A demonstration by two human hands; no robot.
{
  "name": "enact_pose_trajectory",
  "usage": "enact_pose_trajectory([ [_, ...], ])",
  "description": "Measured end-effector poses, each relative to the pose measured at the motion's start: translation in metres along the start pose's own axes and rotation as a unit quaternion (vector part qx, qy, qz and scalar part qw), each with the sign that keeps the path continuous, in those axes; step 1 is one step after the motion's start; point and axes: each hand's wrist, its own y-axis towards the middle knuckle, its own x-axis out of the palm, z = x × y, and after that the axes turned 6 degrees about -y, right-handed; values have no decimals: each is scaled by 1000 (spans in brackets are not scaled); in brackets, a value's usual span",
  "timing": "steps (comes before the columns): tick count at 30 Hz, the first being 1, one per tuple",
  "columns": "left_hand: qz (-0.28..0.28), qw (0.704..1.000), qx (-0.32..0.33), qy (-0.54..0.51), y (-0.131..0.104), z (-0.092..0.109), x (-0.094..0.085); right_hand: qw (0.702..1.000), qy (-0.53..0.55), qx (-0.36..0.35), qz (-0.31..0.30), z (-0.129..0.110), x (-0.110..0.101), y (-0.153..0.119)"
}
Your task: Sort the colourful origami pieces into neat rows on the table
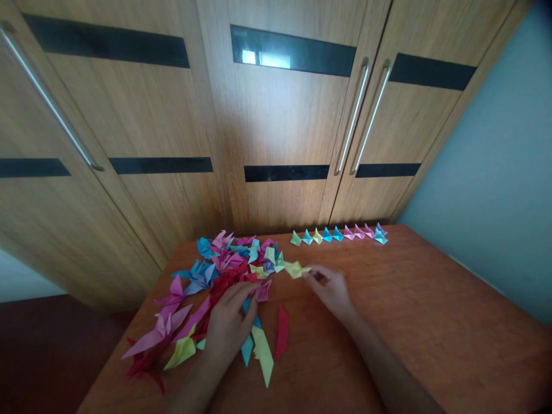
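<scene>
Thumb and fingers of my right hand (331,290) pinch the tip of a yellow origami piece (294,269), at the right edge of a heap of folded paper. My left hand (228,322) rests over the near part of that heap, with bent fingers at a pink origami piece (264,291); the exact grip is partly hidden. Below the left fingers lie a light yellow folded strip (264,353), a blue strip (247,349) and a red strip (282,332). Several pink, red, blue and purple origami pieces, some like cranes, make up the heap, among them a pink crane (161,329).
Along the back of the brown wooden table (422,322) runs a row of small folded pieces, such as a blue one (327,234) and a pink one (359,232). A wooden wardrobe (284,121) with metal handles stands behind. At the right is a pale wall (495,172).
</scene>
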Motion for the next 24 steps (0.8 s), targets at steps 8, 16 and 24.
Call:
enact_pose_trajectory([
  [8,-14,1000,-9,-11,-2,3,0,899,-281,222,251,112,-112,21],
  [16,-22,999,-41,-12,0,3,-2,815,-464,323,131,166,-150,40],
  [24,-25,999,-34,1,-3,2,2,805,-488,328,81,187,-155,65],
])
